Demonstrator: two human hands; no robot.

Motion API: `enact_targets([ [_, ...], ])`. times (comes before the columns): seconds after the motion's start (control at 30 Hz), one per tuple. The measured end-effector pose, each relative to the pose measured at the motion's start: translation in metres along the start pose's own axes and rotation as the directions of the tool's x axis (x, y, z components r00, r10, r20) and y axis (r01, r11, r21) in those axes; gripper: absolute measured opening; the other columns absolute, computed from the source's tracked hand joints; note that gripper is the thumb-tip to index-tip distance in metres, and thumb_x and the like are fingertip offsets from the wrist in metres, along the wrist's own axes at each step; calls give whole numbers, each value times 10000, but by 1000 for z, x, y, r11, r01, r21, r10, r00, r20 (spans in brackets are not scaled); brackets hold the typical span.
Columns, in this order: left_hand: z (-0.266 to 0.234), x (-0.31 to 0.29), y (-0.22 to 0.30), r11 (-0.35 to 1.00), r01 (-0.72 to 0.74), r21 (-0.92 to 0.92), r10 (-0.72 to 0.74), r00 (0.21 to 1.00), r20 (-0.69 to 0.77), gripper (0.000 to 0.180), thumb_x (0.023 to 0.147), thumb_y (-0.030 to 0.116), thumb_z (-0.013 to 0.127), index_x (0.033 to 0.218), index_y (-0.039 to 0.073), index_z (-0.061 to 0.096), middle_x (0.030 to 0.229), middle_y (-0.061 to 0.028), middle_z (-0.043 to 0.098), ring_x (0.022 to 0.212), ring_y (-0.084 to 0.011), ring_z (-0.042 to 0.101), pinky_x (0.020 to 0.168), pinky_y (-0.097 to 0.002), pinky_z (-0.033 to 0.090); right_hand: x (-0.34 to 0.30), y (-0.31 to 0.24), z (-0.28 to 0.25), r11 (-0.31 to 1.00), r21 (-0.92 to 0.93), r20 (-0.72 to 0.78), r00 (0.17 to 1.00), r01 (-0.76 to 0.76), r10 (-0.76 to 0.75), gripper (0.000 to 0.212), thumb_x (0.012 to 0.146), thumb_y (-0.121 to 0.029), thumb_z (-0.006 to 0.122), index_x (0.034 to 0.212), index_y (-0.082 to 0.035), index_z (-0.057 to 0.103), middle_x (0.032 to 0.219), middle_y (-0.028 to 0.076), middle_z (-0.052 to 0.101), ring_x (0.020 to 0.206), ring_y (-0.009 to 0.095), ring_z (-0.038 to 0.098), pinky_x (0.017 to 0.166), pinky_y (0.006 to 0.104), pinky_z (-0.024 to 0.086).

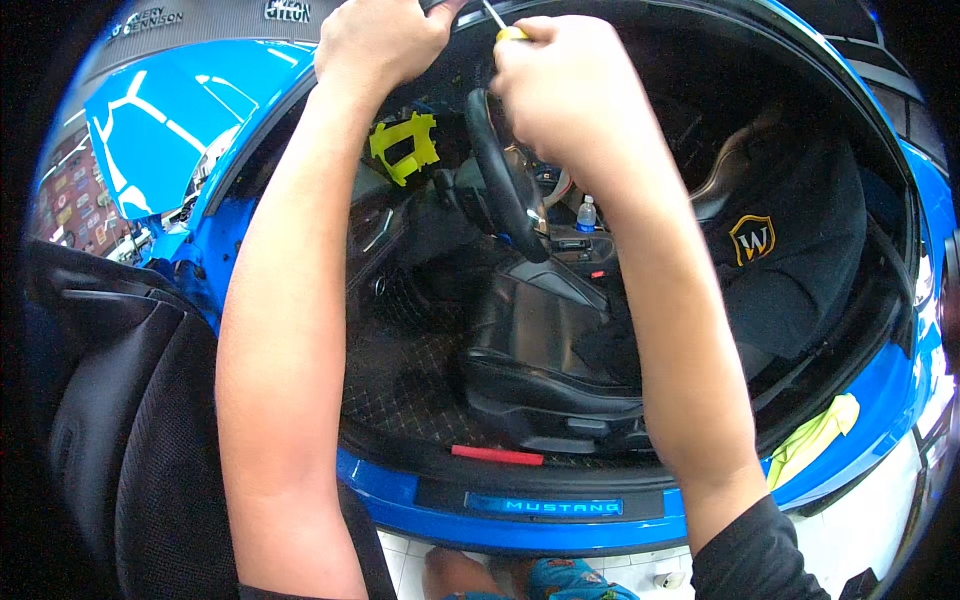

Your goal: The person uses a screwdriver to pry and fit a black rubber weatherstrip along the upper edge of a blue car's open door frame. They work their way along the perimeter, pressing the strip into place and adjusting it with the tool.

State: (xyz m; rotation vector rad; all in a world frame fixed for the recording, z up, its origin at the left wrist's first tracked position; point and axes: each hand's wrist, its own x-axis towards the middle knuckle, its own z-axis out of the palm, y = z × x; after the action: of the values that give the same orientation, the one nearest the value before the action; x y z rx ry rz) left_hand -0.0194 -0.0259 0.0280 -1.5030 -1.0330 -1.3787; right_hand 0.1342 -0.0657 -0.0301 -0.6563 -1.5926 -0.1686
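Observation:
At the top edge, above the open door of a blue car [400,510], my left hand [385,42] is closed at a dark strip [446,8] by the roof line. Its fingertips are partly cut off by the picture's rim. To its right my right hand [565,85], slightly blurred, grips a yellow-handled screwdriver [511,34]. The thin metal shaft points up and left, toward the roof edge; its tip is out of view. Just below my right hand is the black steering wheel [508,185].
The open door [130,400] stands at the left. Inside are black seats [540,350], yellow-green tape [404,148] by the dash and a water bottle [586,214]. On the sill lie a red strip [497,455] and a yellow-green cloth [815,440].

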Motion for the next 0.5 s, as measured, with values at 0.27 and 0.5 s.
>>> enact_targets([
  [0.27,-3,-1,-5,997,-75,1,75,997,-32,411,951,353,575,1306,151,617,1126,-208,692,1059,-409,656,931,-486,514,17,15,-7,990,-43,116,985,136,-131,379,909,-307,612,1057,38,666,884,183,729,776,340,716,748,457,591],
  [0.5,-1,-3,-3,999,-51,-15,50,998,-48,392,939,338,588,1288,166,635,1126,-207,696,1056,-403,660,921,-487,519,16,-23,-37,826,391,361,893,-407,269,128,923,-109,565,945,9,610,744,114,604,649,244,623,576,353,520],
])
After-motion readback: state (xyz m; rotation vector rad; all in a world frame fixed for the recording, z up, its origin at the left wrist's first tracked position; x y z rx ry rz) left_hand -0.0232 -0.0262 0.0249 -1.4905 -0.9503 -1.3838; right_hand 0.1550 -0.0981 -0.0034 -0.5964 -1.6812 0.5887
